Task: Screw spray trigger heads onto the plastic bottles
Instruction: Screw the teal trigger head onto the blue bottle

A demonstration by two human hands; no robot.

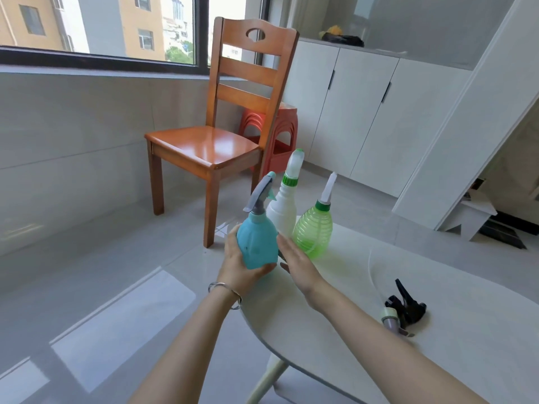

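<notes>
My left hand [237, 265] grips a blue bottle [256, 246] from below and the left, holding it just above the table's left edge. A grey trigger head [260, 195] sits on the bottle's neck. My right hand [296, 265] is flat with fingers stretched out, right beside the blue bottle's right side. Behind stand a white bottle [282, 212] with a white and green trigger head [293, 167], and a green ribbed bottle [313, 231] with a green collar and white head [328, 192]. A loose black trigger head [404, 307] with a thin tube lies on the table to the right.
The white round table [437, 360] fills the lower right. A wooden chair [221, 132] stands on the tiled floor behind it, with stacked red stools [280, 132] further back. White cabinets [364, 112] line the right wall.
</notes>
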